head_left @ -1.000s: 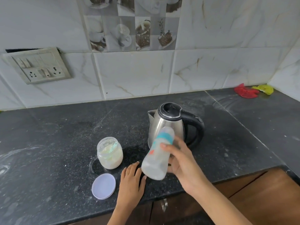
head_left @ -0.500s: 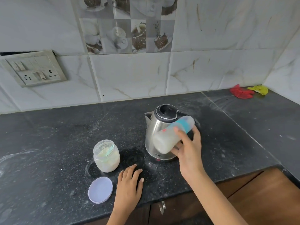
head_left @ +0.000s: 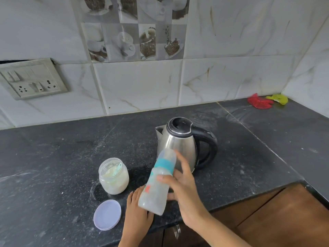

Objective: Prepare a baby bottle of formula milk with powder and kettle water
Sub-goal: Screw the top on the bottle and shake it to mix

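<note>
Since half a second ago the baby bottle (head_left: 156, 182) has swung from lying nearly flat in front of the kettle (head_left: 179, 147) to tilted with its capped teat end up and away, base toward the person: a shaking stroke, by the look of it. The right hand (head_left: 185, 191) grips the bottle around its middle, fingers wrapped. The left hand (head_left: 138, 209) lies flat and open on the counter (head_left: 53, 175), just under the bottle's base. To mix well, keep the wrist loose, the cap end clear of the kettle just beyond, and the grip firm. The open powder jar (head_left: 114, 175) stands just left of the left hand, its lid (head_left: 107, 215) beside it.
</note>
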`<state>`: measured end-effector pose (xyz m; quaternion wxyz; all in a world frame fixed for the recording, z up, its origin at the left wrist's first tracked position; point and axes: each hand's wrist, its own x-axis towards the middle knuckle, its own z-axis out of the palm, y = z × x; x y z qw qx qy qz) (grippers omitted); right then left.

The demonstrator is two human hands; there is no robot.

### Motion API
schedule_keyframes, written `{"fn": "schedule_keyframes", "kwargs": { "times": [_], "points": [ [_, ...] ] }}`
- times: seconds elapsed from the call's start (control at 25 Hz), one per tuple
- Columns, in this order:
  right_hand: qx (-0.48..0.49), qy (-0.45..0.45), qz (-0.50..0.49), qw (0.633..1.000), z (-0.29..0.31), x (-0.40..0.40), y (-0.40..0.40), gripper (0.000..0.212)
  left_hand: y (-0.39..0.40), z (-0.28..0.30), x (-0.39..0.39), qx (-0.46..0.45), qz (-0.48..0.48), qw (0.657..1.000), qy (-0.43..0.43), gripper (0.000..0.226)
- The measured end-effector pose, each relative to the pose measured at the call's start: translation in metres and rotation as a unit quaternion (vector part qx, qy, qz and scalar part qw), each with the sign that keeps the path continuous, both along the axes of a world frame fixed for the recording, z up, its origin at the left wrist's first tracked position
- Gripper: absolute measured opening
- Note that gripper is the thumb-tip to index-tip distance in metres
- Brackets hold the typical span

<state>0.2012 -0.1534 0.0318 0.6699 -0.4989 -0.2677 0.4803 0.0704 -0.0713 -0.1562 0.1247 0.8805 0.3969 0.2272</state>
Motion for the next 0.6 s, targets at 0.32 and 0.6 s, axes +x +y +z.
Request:
{"fn": "schedule_keyframes", "kwargs": {
  "times": [0.32, 0.6],
  "points": [
    [-0.005, 0.001, -0.012, 1.0, -0.002, 0.0, 0.003, 0.068, -0.006, 0.019, 0.006, -0.04, 0.045, 0.99, -0.126, 0.042],
    [0.001, 0.008, -0.036, 0.999, -0.008, 0.003, 0.012, 0.068, 0.001, 0.003, 0.003, 0.008, 0.007, 1.0, -0.007, 0.035]
  ]
}}
